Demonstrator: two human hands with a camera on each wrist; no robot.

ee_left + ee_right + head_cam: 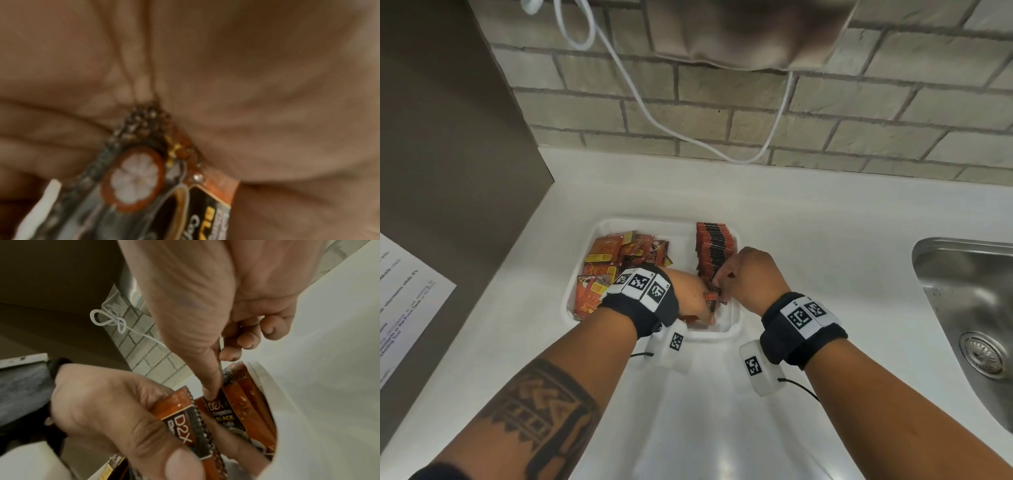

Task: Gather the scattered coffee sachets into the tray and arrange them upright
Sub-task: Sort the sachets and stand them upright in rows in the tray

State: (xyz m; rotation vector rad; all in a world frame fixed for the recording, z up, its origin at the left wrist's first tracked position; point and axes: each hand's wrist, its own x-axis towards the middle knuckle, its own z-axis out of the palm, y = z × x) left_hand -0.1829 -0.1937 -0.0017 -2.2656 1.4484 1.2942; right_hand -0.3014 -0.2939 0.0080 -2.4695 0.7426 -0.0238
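A white tray [654,222] sits on the counter. A loose pile of orange sachets [616,260] fills its left side. A row of upright sachets [714,246] stands along its right side. My left hand [705,305] is over the tray's near part and grips an orange-and-black D2X sachet [180,415], seen close up in the left wrist view as the sachet [164,186] against the palm. My right hand [726,279] is at the near end of the upright row; its thumb [209,378] and curled fingers pinch the top of a black D2X sachet [218,407] there.
A steel sink [969,308] is set into the white counter [825,222] at the right. A printed sheet [404,308] hangs on the brown panel at the left. A white cable [640,99] loops down the brick wall behind the tray.
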